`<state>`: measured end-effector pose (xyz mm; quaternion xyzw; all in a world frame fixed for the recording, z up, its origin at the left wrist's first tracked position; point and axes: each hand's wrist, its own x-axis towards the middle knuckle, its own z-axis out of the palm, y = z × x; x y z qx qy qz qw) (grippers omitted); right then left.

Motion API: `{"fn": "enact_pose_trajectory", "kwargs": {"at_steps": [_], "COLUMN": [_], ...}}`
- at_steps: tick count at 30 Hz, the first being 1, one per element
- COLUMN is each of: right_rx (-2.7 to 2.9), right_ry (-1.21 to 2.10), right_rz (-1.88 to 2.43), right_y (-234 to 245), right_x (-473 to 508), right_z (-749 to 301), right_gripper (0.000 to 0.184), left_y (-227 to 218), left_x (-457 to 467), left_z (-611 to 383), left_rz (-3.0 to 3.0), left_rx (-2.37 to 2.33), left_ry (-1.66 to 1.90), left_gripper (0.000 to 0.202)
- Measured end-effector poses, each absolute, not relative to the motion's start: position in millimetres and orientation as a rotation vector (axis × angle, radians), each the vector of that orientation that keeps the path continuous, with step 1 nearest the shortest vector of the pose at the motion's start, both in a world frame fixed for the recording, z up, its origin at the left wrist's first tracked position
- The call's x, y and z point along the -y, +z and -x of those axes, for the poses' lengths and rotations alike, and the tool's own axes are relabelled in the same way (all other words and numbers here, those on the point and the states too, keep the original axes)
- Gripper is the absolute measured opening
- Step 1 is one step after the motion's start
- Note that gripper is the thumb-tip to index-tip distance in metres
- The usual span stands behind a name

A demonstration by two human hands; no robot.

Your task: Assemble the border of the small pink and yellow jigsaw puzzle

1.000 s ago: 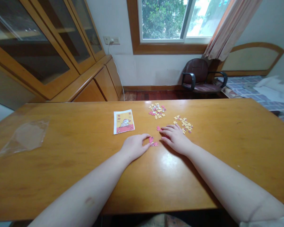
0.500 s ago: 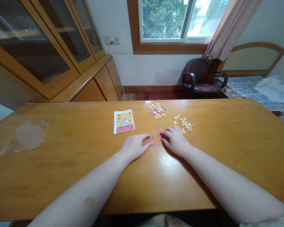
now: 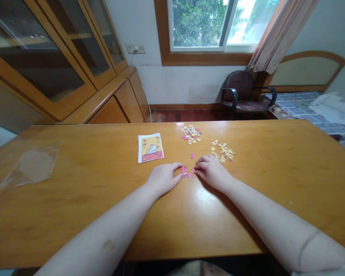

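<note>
My left hand (image 3: 163, 178) rests on the wooden table (image 3: 103, 199) with its fingers curled, fingertips touching a small cluster of joined pink puzzle pieces (image 3: 185, 172). My right hand (image 3: 212, 171) lies just right of that cluster, fingers pinched on a pink puzzle piece held against its right side. A single loose pink piece (image 3: 192, 156) lies just beyond the hands. Farther back are two piles of loose yellow and pink pieces, one pile (image 3: 191, 134) at the centre and one pile (image 3: 222, 150) to the right. A printed reference picture (image 3: 150, 147) lies to the left of them.
A crumpled clear plastic bag (image 3: 31, 165) lies at the table's left end. Glass-fronted wooden cabinets (image 3: 60, 57) stand along the left wall. Beyond the table are a dark armchair (image 3: 241, 94), a window and a bed (image 3: 319, 109) at the right.
My right hand has drawn left and closed, bringing a pink piece from near the right pile to the cluster by my left hand. My left hand has stayed in place.
</note>
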<state>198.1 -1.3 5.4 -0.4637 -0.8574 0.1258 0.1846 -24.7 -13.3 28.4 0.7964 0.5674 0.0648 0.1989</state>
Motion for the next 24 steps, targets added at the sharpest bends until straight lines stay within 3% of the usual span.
{"fn": "enact_pose_trajectory", "kwargs": {"at_steps": [9, 24], "right_rx": [2.418, 2.477], "right_ry": [0.382, 0.303], "right_rz": [1.277, 1.271], "right_y": [9.2, 17.2], "right_x": [4.7, 10.7], "right_z": [-197.4, -198.7], "right_gripper": [0.009, 0.006], "left_y": [26.8, 27.6], "left_x": [16.4, 29.0], "left_z": [22.6, 11.0], "left_rz": [-2.282, -2.559], "left_rx": [-1.499, -1.23], "left_ry": [0.243, 0.006], "left_gripper": [0.036, 0.041]}}
